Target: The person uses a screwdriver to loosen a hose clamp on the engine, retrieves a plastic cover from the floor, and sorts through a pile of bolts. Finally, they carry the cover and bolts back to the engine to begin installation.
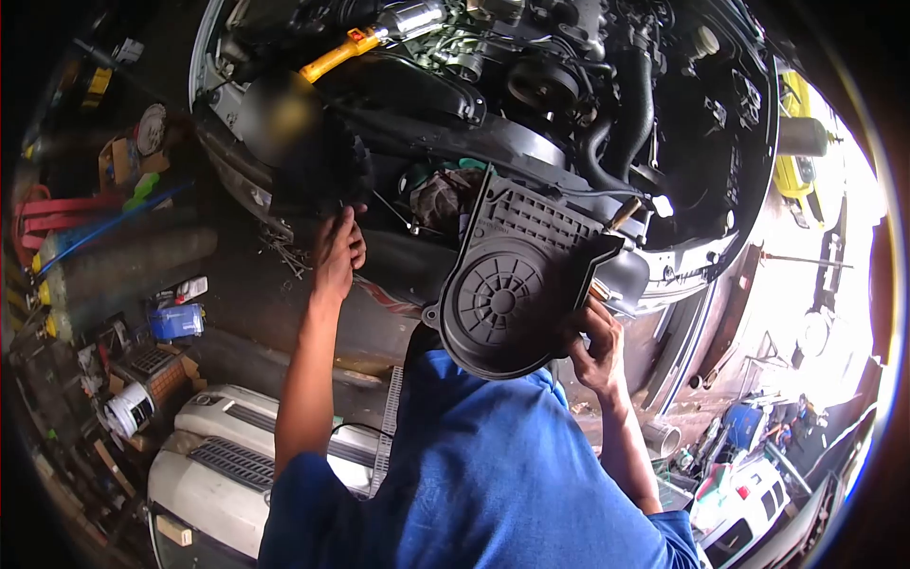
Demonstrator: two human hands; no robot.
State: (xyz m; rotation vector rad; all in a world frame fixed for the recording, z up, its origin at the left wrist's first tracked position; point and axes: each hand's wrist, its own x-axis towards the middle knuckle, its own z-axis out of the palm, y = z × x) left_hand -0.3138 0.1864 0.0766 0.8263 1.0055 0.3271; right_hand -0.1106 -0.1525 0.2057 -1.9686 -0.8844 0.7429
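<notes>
Two hands are engaged: the right hand (595, 343) is closed on the edge of a black plastic timing cover (517, 284), held centre frame clear of the engine bay (569, 85); the left hand (337, 251), fingers curled, is braced against the car's front (284, 284), seemingly for balance.

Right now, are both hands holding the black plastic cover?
No: only the right hand grips the black plastic cover; the left hand rests on the engine bay edge.
</notes>
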